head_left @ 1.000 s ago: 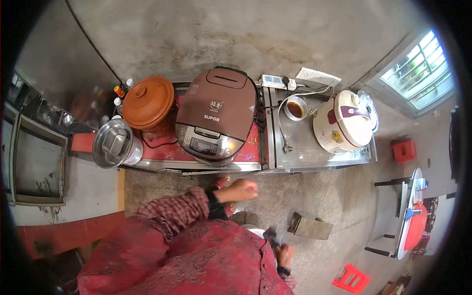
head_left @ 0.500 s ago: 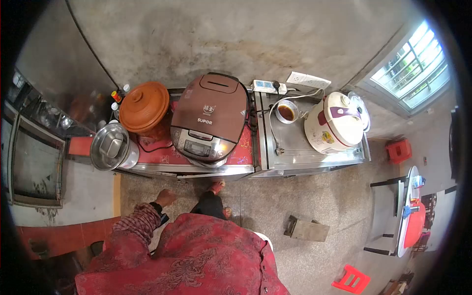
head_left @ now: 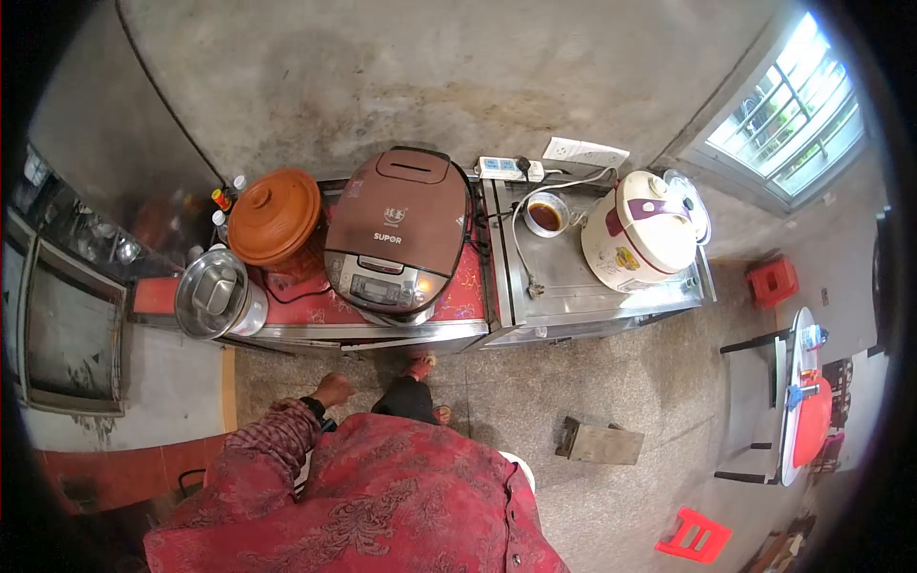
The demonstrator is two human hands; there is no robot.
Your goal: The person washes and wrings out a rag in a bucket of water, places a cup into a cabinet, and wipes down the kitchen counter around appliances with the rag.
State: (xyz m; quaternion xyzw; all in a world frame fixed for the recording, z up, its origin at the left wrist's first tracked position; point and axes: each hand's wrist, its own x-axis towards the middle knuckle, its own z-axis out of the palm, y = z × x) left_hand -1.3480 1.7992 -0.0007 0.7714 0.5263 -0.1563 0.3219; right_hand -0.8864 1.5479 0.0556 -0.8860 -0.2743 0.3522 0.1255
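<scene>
My left hand hangs over the floor in front of the counter, left of my dark-trousered leg. Its fingers look curled together, and nothing shows in them. A black band circles the wrist, below a checked sleeve. My right hand is out of view. Above my left hand, on the red-topped counter, stand a brown rice cooker with its lid down, an orange clay pot with its lid on, and a steel bowl holding a smaller metal dish.
On the steel counter to the right are a white cooker, a small bowl of brown liquid and a power strip. A low stool and a red plastic stool are on the floor. A table stands far right.
My left hand has swung left from in front of my body and lies lower by my side. My right hand has gone out of view. The view has shifted slightly, moving the counter items left.
</scene>
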